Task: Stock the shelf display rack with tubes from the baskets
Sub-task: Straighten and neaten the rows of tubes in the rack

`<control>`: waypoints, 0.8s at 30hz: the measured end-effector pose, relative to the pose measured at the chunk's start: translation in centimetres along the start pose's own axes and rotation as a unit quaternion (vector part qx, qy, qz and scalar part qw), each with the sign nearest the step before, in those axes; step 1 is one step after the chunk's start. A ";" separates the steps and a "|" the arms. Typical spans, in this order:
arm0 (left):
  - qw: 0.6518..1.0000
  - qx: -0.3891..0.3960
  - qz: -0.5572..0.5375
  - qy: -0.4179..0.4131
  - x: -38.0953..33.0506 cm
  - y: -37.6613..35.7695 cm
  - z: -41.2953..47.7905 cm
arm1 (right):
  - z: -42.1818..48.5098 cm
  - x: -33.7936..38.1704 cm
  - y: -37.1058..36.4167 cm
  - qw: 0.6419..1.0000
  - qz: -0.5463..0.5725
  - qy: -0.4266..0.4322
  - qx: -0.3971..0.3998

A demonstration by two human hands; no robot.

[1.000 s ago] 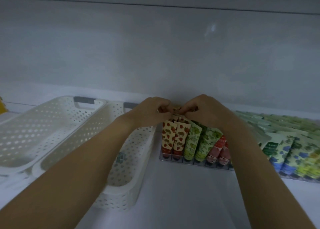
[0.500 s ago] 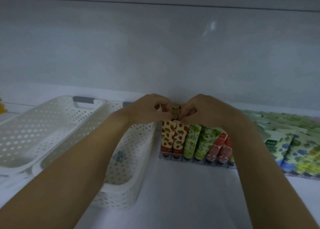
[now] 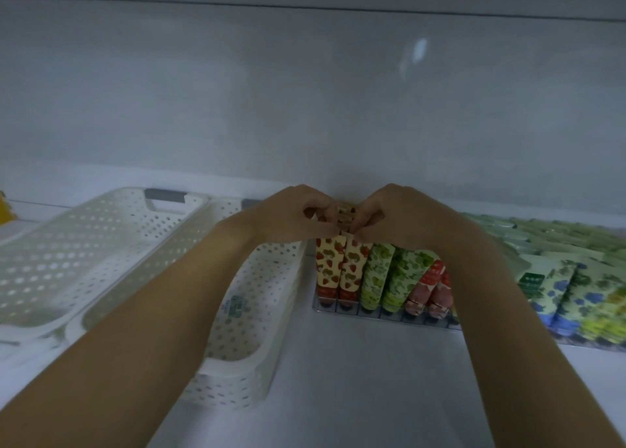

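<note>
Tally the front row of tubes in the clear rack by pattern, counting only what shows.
Strawberry-print tubes: 2
Green leaf-print tubes: 2
Pink tubes: 2
Total: 6 visible; the right forearm hides any further along.

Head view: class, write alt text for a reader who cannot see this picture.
A left hand and right hand pinch strawberry tubes in the left lanes of a clear rack on a shelf. Its other lanes hold green tubes and pink tubes; two white baskets lie to the left.
</note>
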State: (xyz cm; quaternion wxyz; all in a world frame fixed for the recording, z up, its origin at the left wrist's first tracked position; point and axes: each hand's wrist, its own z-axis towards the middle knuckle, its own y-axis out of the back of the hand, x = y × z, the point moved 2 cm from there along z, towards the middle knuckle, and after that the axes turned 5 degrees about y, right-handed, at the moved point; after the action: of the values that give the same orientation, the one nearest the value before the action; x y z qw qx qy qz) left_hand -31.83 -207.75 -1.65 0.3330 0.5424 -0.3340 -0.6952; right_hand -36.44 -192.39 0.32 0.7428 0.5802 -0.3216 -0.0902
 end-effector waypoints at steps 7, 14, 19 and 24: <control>1.000 0.021 -0.019 0.008 0.1 -0.1 0.0 | 0.0 0.1 0.1 1.000 0.002 0.004 0.012; 0.999 0.032 -0.014 0.016 0.2 -0.1 0.0 | -0.1 0.2 -0.2 0.999 -0.029 -0.007 0.022; 0.999 0.031 -0.004 0.011 0.0 -0.1 -0.1 | -0.1 0.3 -0.2 0.999 -0.030 -0.014 0.011; 1.000 0.026 0.004 -0.001 0.1 -0.1 0.0 | 0.0 0.2 -0.3 0.999 -0.033 -0.011 0.014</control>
State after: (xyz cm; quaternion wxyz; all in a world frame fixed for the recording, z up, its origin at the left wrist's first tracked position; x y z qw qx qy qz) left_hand -31.84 -207.77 -1.74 0.3212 0.5486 -0.3545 -0.6857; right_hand -36.22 -192.61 0.10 0.7275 0.6001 -0.3115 -0.1165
